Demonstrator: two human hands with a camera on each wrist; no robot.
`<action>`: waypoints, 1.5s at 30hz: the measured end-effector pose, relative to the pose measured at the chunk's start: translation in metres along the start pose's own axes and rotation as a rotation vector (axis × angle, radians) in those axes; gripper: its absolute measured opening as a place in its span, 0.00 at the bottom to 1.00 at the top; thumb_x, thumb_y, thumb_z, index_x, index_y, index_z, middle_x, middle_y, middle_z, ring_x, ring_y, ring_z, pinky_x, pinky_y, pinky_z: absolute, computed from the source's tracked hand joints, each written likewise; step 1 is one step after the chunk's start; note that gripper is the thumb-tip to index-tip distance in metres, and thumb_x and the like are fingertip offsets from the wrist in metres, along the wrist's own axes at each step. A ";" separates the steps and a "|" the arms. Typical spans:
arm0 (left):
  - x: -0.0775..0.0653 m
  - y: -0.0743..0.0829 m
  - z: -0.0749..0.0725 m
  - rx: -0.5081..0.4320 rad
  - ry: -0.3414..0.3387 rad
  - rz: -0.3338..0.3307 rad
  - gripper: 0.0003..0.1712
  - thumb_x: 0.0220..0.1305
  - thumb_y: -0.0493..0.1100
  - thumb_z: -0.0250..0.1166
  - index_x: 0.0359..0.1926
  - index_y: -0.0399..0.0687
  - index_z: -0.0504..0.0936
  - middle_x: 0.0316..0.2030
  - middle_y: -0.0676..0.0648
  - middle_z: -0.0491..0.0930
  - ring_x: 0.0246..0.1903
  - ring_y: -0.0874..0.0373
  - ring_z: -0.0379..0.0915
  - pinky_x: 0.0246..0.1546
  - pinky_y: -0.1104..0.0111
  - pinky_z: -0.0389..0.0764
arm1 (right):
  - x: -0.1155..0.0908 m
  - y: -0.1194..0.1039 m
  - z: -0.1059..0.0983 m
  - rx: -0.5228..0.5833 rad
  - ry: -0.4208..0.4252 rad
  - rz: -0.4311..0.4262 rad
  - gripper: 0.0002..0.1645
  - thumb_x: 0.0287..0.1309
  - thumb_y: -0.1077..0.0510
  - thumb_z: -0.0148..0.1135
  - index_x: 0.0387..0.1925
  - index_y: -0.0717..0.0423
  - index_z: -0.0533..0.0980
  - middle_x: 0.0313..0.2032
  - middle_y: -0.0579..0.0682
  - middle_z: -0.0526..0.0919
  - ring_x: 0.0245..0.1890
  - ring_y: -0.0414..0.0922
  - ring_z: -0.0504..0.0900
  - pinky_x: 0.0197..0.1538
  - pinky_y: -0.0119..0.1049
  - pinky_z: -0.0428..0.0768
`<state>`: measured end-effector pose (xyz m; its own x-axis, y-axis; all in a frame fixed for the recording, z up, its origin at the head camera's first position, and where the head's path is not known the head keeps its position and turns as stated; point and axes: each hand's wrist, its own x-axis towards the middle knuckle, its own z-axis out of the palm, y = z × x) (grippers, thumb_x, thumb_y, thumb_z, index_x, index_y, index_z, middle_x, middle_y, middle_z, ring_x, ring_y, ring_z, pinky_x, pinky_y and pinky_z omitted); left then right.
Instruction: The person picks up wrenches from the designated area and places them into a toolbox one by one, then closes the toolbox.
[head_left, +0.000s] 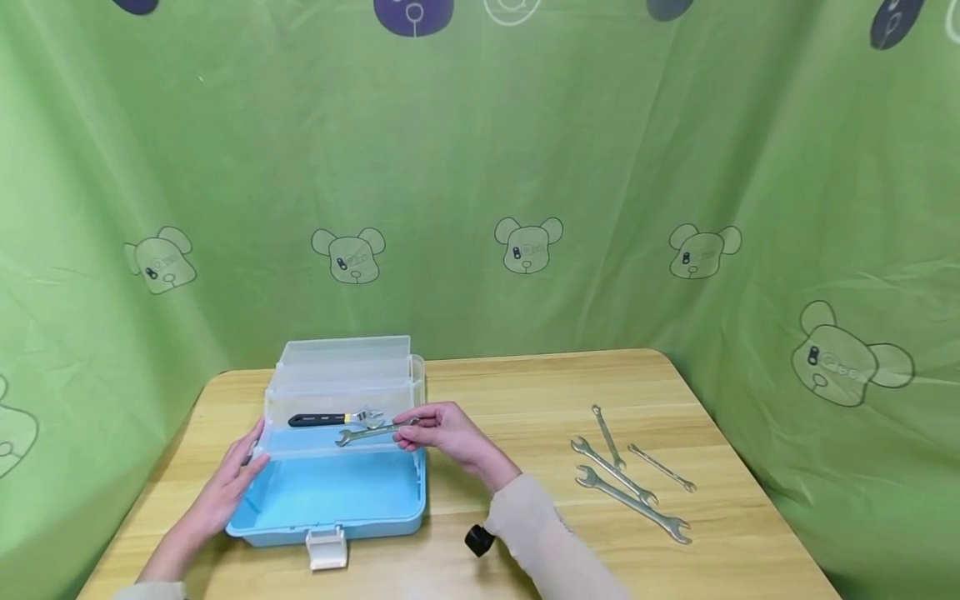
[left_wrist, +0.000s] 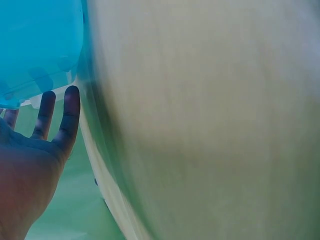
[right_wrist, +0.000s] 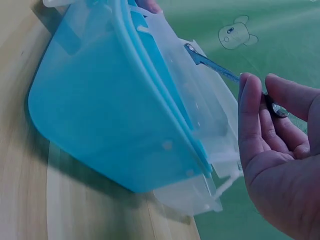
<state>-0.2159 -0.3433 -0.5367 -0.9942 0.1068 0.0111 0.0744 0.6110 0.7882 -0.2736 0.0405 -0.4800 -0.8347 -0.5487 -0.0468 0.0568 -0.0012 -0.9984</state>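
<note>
My right hand pinches one end of a silver open-end wrench between thumb and fingers. Its free end points left over the clear tray of a blue toolbox. An adjustable wrench with a black handle lies in that tray, just behind the held one. At the toolbox's left side is my left hand, its thumb by the tray's edge. In the left wrist view, its straight, spread fingers reach up beside the blue wall.
More silver wrenches, among them a large open-end wrench and a small thin wrench, lie on the right of the wooden table. The toolbox's white latch hangs down in front. A green curtain surrounds the table.
</note>
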 end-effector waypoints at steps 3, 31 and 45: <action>0.001 0.001 -0.001 -0.001 -0.004 -0.009 0.40 0.84 0.59 0.43 0.84 0.57 0.35 0.79 0.25 0.39 0.74 0.17 0.40 0.64 0.19 0.49 | 0.004 -0.003 0.008 -0.031 0.004 -0.004 0.17 0.68 0.65 0.65 0.56 0.66 0.82 0.44 0.60 0.91 0.35 0.39 0.88 0.50 0.39 0.89; 0.000 -0.002 -0.001 -0.002 0.014 0.004 0.40 0.84 0.58 0.44 0.84 0.59 0.37 0.79 0.25 0.39 0.74 0.17 0.39 0.64 0.19 0.47 | 0.033 -0.008 0.056 -0.409 0.233 -0.021 0.13 0.58 0.58 0.77 0.43 0.56 0.84 0.29 0.45 0.86 0.28 0.43 0.84 0.28 0.30 0.83; -0.002 0.000 0.001 -0.001 0.001 -0.008 0.40 0.84 0.58 0.44 0.84 0.59 0.36 0.79 0.24 0.39 0.74 0.17 0.38 0.64 0.19 0.47 | 0.042 0.006 0.057 -0.694 0.234 -0.091 0.15 0.57 0.52 0.78 0.46 0.51 0.88 0.32 0.38 0.85 0.31 0.30 0.78 0.34 0.23 0.79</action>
<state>-0.2143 -0.3428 -0.5373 -0.9949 0.1008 0.0054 0.0661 0.6109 0.7889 -0.2770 -0.0302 -0.4857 -0.9190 -0.3789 0.1084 -0.3127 0.5334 -0.7859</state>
